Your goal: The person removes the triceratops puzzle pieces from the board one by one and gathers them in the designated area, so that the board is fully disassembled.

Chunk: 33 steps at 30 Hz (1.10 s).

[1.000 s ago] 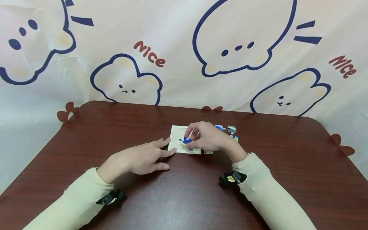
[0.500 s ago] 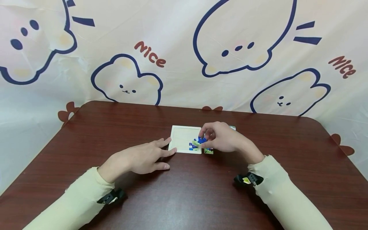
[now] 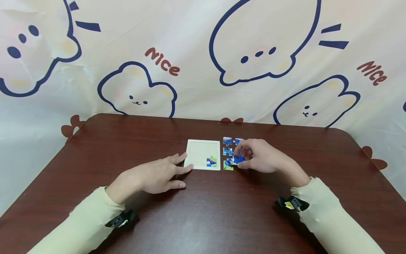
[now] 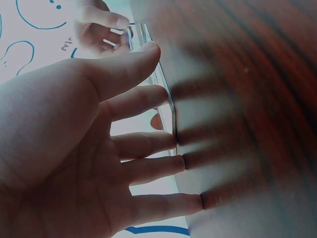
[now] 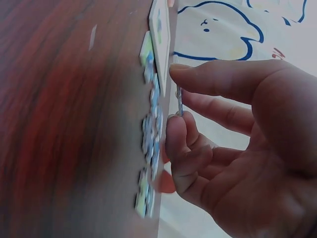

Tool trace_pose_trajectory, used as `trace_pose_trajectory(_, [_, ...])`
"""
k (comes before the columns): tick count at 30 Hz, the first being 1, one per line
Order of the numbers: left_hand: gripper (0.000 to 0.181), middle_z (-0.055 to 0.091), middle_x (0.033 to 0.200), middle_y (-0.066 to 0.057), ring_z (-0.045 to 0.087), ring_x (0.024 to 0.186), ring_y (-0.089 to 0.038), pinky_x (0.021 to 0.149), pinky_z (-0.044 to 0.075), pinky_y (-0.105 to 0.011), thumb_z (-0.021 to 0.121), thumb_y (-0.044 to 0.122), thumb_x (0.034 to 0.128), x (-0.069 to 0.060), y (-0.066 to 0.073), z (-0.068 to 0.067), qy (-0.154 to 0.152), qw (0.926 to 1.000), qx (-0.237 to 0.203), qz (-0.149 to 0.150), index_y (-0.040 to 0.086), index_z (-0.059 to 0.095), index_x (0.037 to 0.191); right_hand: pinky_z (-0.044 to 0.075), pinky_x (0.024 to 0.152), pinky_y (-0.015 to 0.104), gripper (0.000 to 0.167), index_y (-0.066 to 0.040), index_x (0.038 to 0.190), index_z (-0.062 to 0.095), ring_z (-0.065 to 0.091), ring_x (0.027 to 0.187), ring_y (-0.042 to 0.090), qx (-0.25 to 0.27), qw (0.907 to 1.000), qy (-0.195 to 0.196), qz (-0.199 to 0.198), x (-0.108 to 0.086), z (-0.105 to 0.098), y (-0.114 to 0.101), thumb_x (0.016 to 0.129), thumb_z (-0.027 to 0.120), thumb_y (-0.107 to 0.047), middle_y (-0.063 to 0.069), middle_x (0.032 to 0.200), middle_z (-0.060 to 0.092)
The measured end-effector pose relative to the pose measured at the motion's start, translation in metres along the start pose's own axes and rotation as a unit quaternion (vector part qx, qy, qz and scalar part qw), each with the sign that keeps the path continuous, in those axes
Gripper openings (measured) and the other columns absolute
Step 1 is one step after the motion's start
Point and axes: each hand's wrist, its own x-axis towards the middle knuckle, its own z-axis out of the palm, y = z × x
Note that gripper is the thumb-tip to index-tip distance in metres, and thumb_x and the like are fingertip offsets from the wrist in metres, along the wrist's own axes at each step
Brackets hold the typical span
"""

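A blue puzzle piece [image 3: 238,158] is pinched between the thumb and fingers of my right hand [image 3: 261,155], over the loose pieces right of a white puzzle tray [image 3: 197,151]. From the right wrist, the pinched piece [image 5: 180,100] appears edge-on above the table. With fingers spread, my left hand [image 3: 158,173] rests by the tray's left side, fingertips touching its edge. Inside the tray's lower right corner lies a green and blue section of puzzle [image 3: 211,161]. Loose puzzle pieces [image 3: 227,151] lie beside the tray; my right hand hides some of them.
The brown wooden table [image 3: 203,218] has a cartoon-printed curtain [image 3: 196,95] behind its far edge. A black strap [image 3: 122,218] sits at the left sleeve, and a similar black strap [image 3: 293,204] at the right one.
My right hand has moved right, off the tray to the loose pieces, still holding the blue puzzle piece. More loose pieces and the tray's corner now show. My left hand has stayed put.
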Motion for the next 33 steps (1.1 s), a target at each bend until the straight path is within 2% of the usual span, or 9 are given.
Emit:
trace_pose_trajectory(8, [0.060,0.026,0.174,-0.024,0.033,0.159,-0.048,0.124,0.039,-0.059,0.065,0.036,0.1067,-0.001,0.000,0.000,0.005,1.0000,-0.001,0.008,0.018,0.047,0.161,0.054,0.082,0.034,0.023,-0.015,0.110,0.071,0.060,0.094,0.022,0.001,0.9997,-0.014,0.022,-0.010,0.000,0.009,0.091,0.084,-0.014,0.005,0.100,0.068])
trace_pose_trajectory(19, [0.058,0.026,0.173,-0.027,0.032,0.158,-0.050,0.124,0.038,-0.060,0.063,0.034,0.1080,0.001,-0.001,0.001,0.012,0.9997,0.002,0.021,0.015,0.047,0.161,0.058,0.087,0.038,0.026,-0.014,0.109,0.071,0.061,0.097,0.023,-0.002,0.9991,-0.016,0.040,-0.009,0.004,0.014,0.088,0.087,-0.014,0.004,0.102,0.070])
trace_pose_trajectory(27, [0.060,0.026,0.175,-0.023,0.037,0.158,-0.045,0.122,0.042,-0.058,0.065,0.036,0.1067,0.000,-0.001,0.000,0.005,0.9999,0.011,0.006,0.018,0.047,0.161,0.056,0.084,0.035,0.028,-0.013,0.110,0.073,0.061,0.095,0.022,-0.004,0.9997,0.003,0.022,-0.007,0.003,0.014,0.088,0.088,-0.017,0.004,0.100,0.071])
trace_pose_trajectory(30, [0.060,0.028,0.175,-0.020,0.042,0.156,-0.042,0.120,0.045,-0.057,0.067,0.037,0.1053,-0.001,-0.002,-0.001,0.012,0.9997,0.022,-0.001,0.019,0.049,0.160,0.055,0.083,0.034,0.029,-0.013,0.111,0.074,0.061,0.094,0.022,-0.007,0.9999,0.010,0.012,-0.003,0.003,0.009,0.088,0.089,-0.019,0.005,0.101,0.070])
trace_pose_trajectory(33, [0.060,0.030,0.174,-0.020,0.044,0.155,-0.041,0.119,0.047,-0.056,0.068,0.037,0.1048,0.000,-0.001,0.000,0.026,0.9992,0.031,0.009,0.019,0.051,0.159,0.055,0.082,0.033,0.030,-0.014,0.112,0.074,0.061,0.095,0.022,-0.009,0.9999,0.013,0.003,0.002,0.004,0.002,0.087,0.090,-0.020,0.005,0.102,0.070])
